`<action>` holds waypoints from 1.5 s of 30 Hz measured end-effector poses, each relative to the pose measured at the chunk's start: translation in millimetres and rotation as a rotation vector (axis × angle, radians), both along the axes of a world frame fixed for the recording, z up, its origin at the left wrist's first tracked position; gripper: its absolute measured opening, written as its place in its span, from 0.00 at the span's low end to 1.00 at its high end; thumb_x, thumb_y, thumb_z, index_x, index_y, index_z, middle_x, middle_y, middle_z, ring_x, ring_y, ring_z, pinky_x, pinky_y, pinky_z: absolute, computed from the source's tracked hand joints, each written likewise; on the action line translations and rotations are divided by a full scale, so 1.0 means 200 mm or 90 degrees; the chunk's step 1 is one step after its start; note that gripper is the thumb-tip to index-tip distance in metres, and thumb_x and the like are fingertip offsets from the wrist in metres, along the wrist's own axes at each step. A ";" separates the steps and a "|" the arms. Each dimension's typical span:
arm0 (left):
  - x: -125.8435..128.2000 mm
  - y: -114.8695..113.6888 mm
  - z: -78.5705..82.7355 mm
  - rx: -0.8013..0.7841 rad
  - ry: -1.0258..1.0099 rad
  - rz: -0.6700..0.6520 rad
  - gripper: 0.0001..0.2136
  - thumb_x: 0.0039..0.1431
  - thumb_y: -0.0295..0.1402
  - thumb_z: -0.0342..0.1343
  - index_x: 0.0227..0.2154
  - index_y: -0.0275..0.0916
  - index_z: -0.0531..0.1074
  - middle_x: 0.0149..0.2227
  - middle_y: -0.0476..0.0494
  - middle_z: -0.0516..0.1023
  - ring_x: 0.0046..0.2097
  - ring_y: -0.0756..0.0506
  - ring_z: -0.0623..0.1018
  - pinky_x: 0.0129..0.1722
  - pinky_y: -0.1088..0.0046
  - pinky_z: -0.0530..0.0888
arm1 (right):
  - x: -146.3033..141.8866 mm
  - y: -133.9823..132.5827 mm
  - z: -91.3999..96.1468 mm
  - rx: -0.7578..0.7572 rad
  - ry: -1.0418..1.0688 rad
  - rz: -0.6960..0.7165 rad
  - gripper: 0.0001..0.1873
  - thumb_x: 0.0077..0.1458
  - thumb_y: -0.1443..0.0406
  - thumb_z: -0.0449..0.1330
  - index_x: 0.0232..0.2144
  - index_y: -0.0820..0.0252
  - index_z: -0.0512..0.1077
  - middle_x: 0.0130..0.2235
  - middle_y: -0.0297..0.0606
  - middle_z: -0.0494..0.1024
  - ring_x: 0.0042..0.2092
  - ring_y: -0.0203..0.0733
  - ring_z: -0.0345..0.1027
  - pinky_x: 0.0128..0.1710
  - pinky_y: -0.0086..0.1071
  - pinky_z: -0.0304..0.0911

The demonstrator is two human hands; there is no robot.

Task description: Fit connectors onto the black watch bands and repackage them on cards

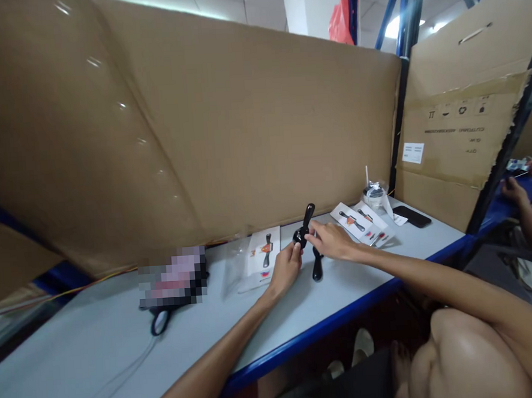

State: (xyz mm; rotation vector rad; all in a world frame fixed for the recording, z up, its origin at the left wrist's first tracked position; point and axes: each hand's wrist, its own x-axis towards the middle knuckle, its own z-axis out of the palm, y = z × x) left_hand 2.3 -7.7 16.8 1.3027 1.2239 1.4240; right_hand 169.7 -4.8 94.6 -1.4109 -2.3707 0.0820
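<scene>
Above the tabletop, both hands are closed on a glossy black tool [309, 213] with a rounded handle and a thicker, roundish middle; its exact kind is unclear. My left hand [288, 263] grips the middle part from the left, thumb on top. My right hand [329, 238] pinches the same part from the right, and its fingers partly hide it. A second black handle-shaped piece [317, 267] is just below the hands, its upper end hidden near my right hand; I cannot tell whether it is joined to the tool.
Left of my hands lies a printed package [256, 256] with clear plastic. Right are more printed packages [355, 222], a plastic-wrapped cup [374, 195] and a black phone [411, 216]. A blurred-out item [174, 282] is at left. Cardboard [266, 127] walls the table; another person's hand [515, 191] is far right.
</scene>
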 end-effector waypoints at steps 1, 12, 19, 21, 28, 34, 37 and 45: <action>0.01 -0.01 0.00 0.015 0.037 -0.017 0.16 0.59 0.44 0.60 0.22 0.40 0.67 0.17 0.51 0.65 0.19 0.51 0.62 0.20 0.76 0.56 | 0.00 -0.02 0.00 -0.007 -0.023 0.002 0.17 0.70 0.54 0.49 0.49 0.56 0.71 0.43 0.41 0.83 0.45 0.47 0.77 0.39 0.31 0.61; 0.01 -0.04 -0.05 0.039 0.168 -0.040 0.17 0.60 0.45 0.59 0.22 0.40 0.68 0.17 0.51 0.65 0.20 0.48 0.62 0.22 0.74 0.56 | -0.09 -0.04 -0.05 -0.079 -0.030 -0.032 0.17 0.65 0.61 0.50 0.46 0.59 0.76 0.45 0.50 0.83 0.48 0.53 0.79 0.40 0.35 0.68; 0.02 -0.04 -0.05 0.076 0.219 -0.018 0.15 0.62 0.42 0.55 0.23 0.40 0.70 0.19 0.50 0.67 0.24 0.47 0.64 0.26 0.73 0.58 | -0.11 0.00 -0.08 -0.042 -0.042 -0.026 0.18 0.64 0.61 0.52 0.46 0.62 0.77 0.45 0.53 0.83 0.48 0.56 0.79 0.41 0.37 0.68; 0.03 -0.04 -0.04 0.096 0.240 -0.014 0.15 0.62 0.39 0.54 0.21 0.40 0.69 0.20 0.49 0.67 0.26 0.46 0.65 0.28 0.73 0.58 | -0.11 0.01 -0.08 -0.049 -0.050 -0.025 0.17 0.64 0.61 0.52 0.46 0.61 0.78 0.44 0.53 0.83 0.48 0.55 0.78 0.41 0.36 0.68; 0.04 -0.04 -0.03 0.081 0.298 -0.018 0.15 0.65 0.37 0.48 0.22 0.41 0.66 0.20 0.48 0.67 0.26 0.46 0.65 0.30 0.71 0.58 | -0.11 0.05 -0.10 -0.039 -0.101 -0.018 0.14 0.64 0.63 0.53 0.45 0.61 0.76 0.43 0.50 0.83 0.47 0.54 0.78 0.39 0.34 0.65; 0.02 -0.01 -0.06 0.008 0.268 -0.051 0.17 0.65 0.44 0.51 0.24 0.40 0.65 0.18 0.52 0.64 0.24 0.48 0.65 0.27 0.73 0.60 | -0.06 0.03 -0.09 0.043 -0.189 0.074 0.16 0.66 0.63 0.53 0.51 0.61 0.73 0.44 0.51 0.83 0.46 0.55 0.78 0.41 0.36 0.64; 0.02 0.01 -0.08 -0.013 0.236 -0.067 0.20 0.65 0.51 0.48 0.25 0.41 0.64 0.17 0.55 0.61 0.19 0.50 0.63 0.23 0.74 0.59 | -0.04 0.04 -0.08 0.026 -0.135 0.042 0.14 0.64 0.64 0.54 0.49 0.59 0.74 0.42 0.48 0.83 0.45 0.52 0.79 0.39 0.34 0.63; 0.02 0.00 -0.08 -0.012 0.187 -0.096 0.21 0.64 0.53 0.48 0.26 0.41 0.64 0.16 0.55 0.60 0.17 0.51 0.61 0.20 0.75 0.56 | -0.09 0.07 -0.05 -0.241 0.151 -0.096 0.24 0.69 0.54 0.50 0.29 0.61 0.77 0.29 0.39 0.82 0.27 0.36 0.73 0.27 0.27 0.59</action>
